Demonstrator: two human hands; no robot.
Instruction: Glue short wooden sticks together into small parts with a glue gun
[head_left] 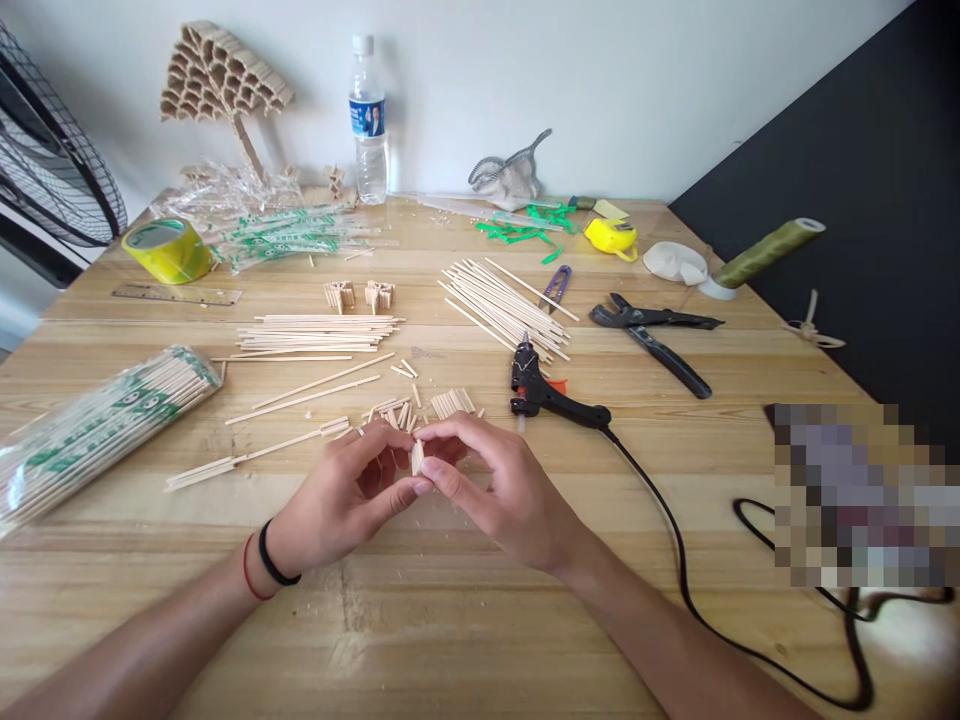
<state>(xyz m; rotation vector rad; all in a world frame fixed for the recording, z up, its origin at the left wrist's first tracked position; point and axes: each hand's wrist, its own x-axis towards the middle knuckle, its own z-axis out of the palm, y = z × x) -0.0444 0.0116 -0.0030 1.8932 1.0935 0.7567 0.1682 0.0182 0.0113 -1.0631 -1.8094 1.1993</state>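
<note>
Between the fingertips of my left hand [360, 485] and my right hand [495, 480] is a small bundle of short wooden stick pieces [417, 457]. Both hands pinch it just above the table. Loose cut stick pieces [390, 410] lie right behind my fingers, and a flat row of short sticks [452, 403] rests beside them. To the right of my hands lies a black hot glue gun [559, 395], its nozzle pointing away from me. Long wooden sticks [319, 333] are piled farther back, and another pile of sticks [502, 310] fans out behind the glue gun.
Black cutting pliers [656, 335] and purple thread snips [556, 287] lie at the right. A packet of sticks [112, 430] is at the left, near yellow tape [169, 250]. A water bottle [369, 130] stands at the back. The glue gun's cord [679, 540] runs along the right side.
</note>
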